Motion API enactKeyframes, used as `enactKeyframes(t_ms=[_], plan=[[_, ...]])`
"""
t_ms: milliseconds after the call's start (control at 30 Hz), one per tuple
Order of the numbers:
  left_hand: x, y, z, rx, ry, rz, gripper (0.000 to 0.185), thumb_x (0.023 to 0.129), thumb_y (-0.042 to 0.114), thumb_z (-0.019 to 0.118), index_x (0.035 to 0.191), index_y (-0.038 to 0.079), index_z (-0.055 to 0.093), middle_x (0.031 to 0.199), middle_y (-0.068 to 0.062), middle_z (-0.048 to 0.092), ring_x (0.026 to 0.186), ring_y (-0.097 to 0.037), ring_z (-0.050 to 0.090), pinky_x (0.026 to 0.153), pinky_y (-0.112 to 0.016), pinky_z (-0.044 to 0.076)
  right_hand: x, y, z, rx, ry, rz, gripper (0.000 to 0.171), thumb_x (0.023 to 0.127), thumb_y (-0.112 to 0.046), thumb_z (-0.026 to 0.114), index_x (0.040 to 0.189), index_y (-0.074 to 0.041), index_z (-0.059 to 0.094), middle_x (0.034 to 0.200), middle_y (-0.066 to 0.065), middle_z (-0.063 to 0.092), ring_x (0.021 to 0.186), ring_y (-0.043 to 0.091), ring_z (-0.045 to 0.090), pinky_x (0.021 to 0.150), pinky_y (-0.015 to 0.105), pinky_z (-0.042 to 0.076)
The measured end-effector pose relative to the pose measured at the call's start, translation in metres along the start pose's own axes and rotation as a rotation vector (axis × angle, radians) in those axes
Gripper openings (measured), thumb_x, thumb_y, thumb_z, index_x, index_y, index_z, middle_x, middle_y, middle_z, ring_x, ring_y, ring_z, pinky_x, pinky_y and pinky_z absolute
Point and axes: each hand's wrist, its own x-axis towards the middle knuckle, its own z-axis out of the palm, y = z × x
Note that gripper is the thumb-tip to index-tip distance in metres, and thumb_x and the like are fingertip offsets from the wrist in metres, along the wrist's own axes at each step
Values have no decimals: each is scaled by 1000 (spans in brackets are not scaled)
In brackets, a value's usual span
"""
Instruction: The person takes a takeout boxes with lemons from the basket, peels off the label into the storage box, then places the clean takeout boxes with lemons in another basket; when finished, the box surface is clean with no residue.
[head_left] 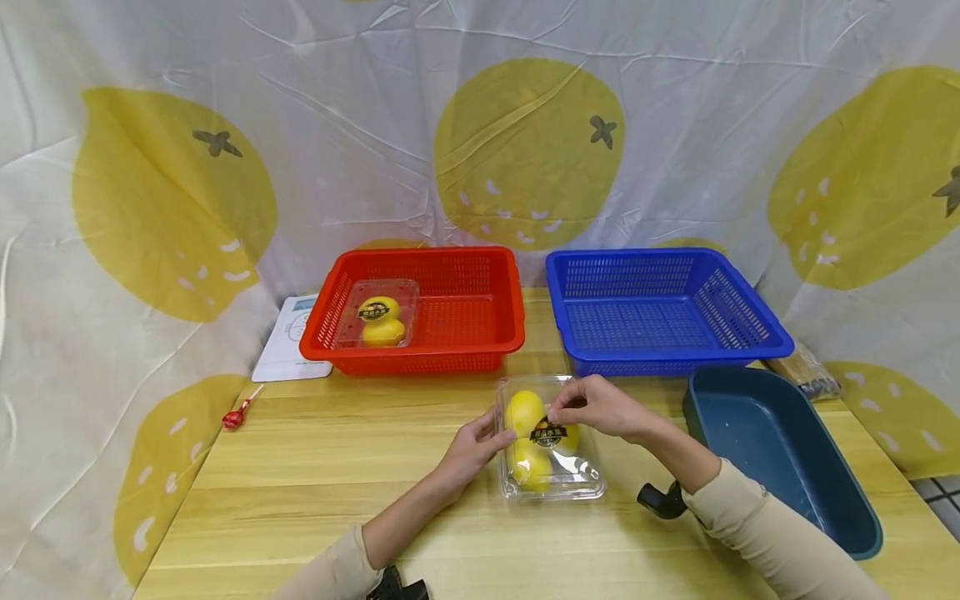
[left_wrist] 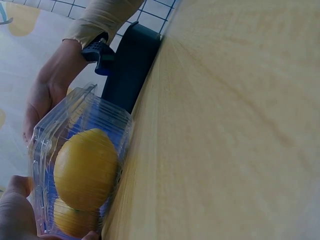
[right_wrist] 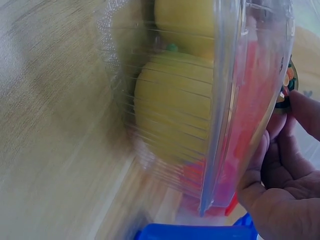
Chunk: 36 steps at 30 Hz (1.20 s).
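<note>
On my head view, my right hand [head_left: 600, 408] pinches the label [head_left: 548, 433], eight o'clock from its knuckles, atop the box [head_left: 553, 493]. My left hand [head_left: 471, 448] grips the box, long axis twelve-to-six, by its nine-o'clock side.

The dark label [head_left: 549, 432] on the nearer clear box [head_left: 564, 481] ends in "水果"; a similar label [head_left: 373, 311] tops the farther box [head_left: 411, 304], at ten o'clock. Print on the white card [head_left: 283, 348] is illegible.

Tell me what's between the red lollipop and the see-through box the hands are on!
In the head view, bare wooden tabletop stretches from the lollipop, then comes the left hand, gripping that side of the box.
</note>
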Motion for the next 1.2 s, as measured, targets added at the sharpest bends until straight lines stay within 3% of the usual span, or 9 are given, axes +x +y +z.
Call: enactKeyframes(t_ms=[433,1200], plan=[[0,-2,0,4,-5,-6,77,94,31,64,152,-2,25,157,-23,27,144,-38,32,115,-44,32,-1,4,-1,29,-11,-2,15,91,-17,68,93,-3,73,95,5,69,84,12,55,75,24,49],[-2,3,1,24,10,-6,76,95,29,63,151,-5,25,157,-24,24,144,-39,30,114,-44,33,-2,8,-4,99,-21,-2,20,92,-18,67,97,1,71,94,4,68,85,11,58,80,27,51]])
